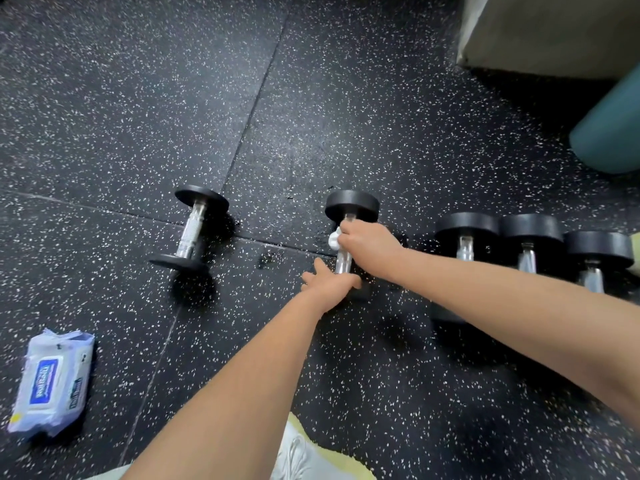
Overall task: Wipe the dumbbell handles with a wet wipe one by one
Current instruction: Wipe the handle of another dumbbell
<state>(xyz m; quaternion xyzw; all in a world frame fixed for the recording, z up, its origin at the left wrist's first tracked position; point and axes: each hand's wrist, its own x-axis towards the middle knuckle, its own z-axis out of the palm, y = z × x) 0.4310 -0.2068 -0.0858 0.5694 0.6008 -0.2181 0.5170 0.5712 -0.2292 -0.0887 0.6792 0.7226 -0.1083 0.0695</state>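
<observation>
Right hand (367, 244) clenching wet wipe (334, 240) round dumbbell handle (343, 264) at its far end — axis running back toward left hand (329, 283), bracing the near end; its grip, cannot tell.

Black speckled rubber floor (104, 98) carries a lone dumbbell (191, 230), a middle dumbbell (352, 202), a row of 3 dumbbells (530, 230) at right, and a wipes pack (52, 382) lower left.

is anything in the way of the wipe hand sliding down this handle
Only the left hand, holding the dumbbell at its near end. The bare handle below the right hand and wet wipe shows nothing else.
</observation>
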